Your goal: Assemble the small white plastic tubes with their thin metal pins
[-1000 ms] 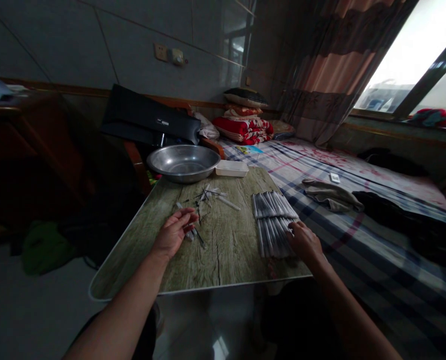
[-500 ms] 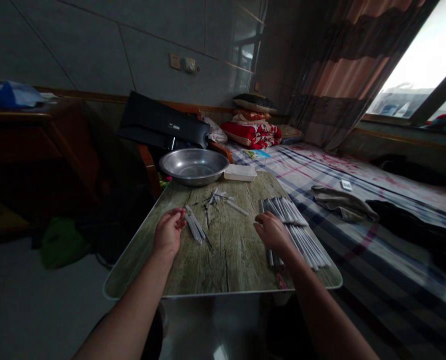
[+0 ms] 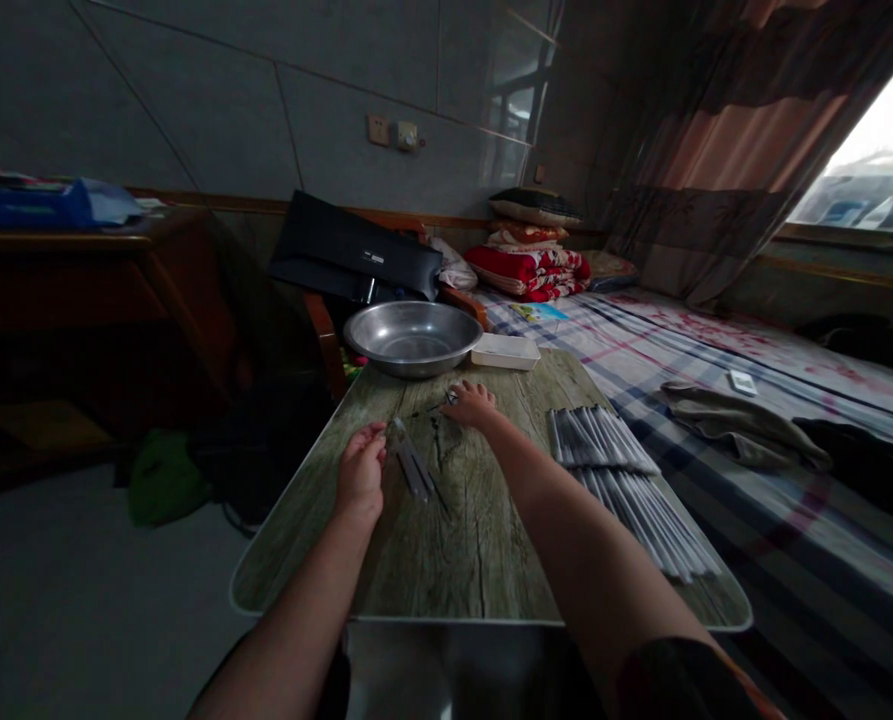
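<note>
My left hand is over the left half of the table, thumb and fingertips pressed together. What they hold, if anything, is too small to make out. Just right of those fingertips lie a few slim, clear plastic pieces with a thin dark stick beside them. My right hand reaches to the table's far middle, fingers spread over a small pile of clear and dark slender pieces, mostly hidden under it. Two overlapping rows of slim whitish pen-like sticks lie by the right edge, away from both hands.
On the far side of the wood-patterned table are a wide metal basin and a shallow white tray. A bed with folded bedding adjoins the right side. A wooden desk stands at the left.
My right hand has moved from the rows of sticks leftward and away from me to the small pile. My left hand stays beside the clear pieces. The view has turned slightly left.
</note>
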Motion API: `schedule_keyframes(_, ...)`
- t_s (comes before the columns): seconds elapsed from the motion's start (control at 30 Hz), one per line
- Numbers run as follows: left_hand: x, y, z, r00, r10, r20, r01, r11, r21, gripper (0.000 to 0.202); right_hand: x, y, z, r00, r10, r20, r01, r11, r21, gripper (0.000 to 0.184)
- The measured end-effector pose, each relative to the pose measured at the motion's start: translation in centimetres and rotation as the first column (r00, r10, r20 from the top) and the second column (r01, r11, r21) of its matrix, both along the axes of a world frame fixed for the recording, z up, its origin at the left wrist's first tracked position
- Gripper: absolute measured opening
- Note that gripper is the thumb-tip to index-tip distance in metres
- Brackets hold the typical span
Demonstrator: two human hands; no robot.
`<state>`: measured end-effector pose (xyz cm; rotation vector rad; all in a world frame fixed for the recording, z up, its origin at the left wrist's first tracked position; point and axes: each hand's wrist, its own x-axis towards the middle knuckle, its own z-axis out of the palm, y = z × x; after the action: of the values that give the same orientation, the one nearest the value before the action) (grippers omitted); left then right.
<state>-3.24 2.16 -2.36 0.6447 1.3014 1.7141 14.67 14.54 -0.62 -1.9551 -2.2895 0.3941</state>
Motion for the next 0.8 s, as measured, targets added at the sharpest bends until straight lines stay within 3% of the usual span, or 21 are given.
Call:
schedule_keyframes(0.1,-0.1,0.2,-0.5,1.000,-0.013,-0.027,0.012,1.000,-0.015,0.027,-0.7,0.9,-0.2,1.000,0.018,0.009,-0.017,0.998,-0.057,0.067)
schedule_keyframes(0.2,0.0,0.4,-0.8,0.997,-0.069,-0.014,0.068,0.996,-0.052,0.027,-1.0,0.4,-0.8,0.998,0.058,0.026,-0.057,0.998,-0.034,0.059)
schedule_keyframes(0.4,0.7,0.2,-0.8,0.980,-0.199,-0.024,0.197,0.978,-0.067,0.032,-0.5,-4.0,-1.8,0.994,0.101,0.043,-0.104,0.991,0.088,0.051)
schedule_keyframes(0.57,1.5,-0.2,-0.3,0.959,-0.272,0.075,0.276,0.959,-0.061,0.034,-0.7,-8.5,-1.6,0.992,0.119,0.030,-0.122,0.986,0.115,0.049)
schedule_keyframes(0.7,1.8,-0.5,0.5,0.940,-0.311,0.137,0.322,0.945,-0.064,0.033,0.4,-10.6,-0.7,0.980,0.174,-0.097,-0.165,0.982,0.087,0.052)
schedule_keyframes(0.8,1.7,-0.8,1.1,0.939,-0.311,0.147,0.324,0.943,-0.079,0.031,2.9,-11.1,0.1,0.970,0.132,-0.204,-0.110,0.987,0.117,0.049)
